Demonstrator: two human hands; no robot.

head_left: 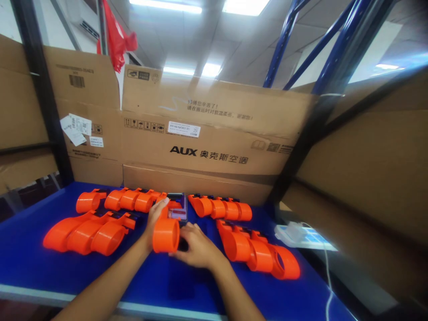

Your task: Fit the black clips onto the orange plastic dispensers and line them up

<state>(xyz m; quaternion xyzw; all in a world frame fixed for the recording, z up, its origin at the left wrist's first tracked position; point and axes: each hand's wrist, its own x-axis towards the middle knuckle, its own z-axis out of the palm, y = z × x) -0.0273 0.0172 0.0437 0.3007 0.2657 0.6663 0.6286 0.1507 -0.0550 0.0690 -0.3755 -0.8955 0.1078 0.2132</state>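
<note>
Centre of frame, low: orange holder (166,235) on blue surface (30,263), both hands wrapped round it. Left hand (154,220) curls over its left side and top, right hand (197,249) clamps it from right and below. Dark flat part (178,206) sits just behind it.

Count of other orange pieces, best guess: four in back-left row (129,199), three in front-left group (85,232), four back right (221,207), three front right (259,254).

Cardboard box (214,133) behind reads "AUX" plus Chinese characters. White power strip (302,236) at right.
</note>
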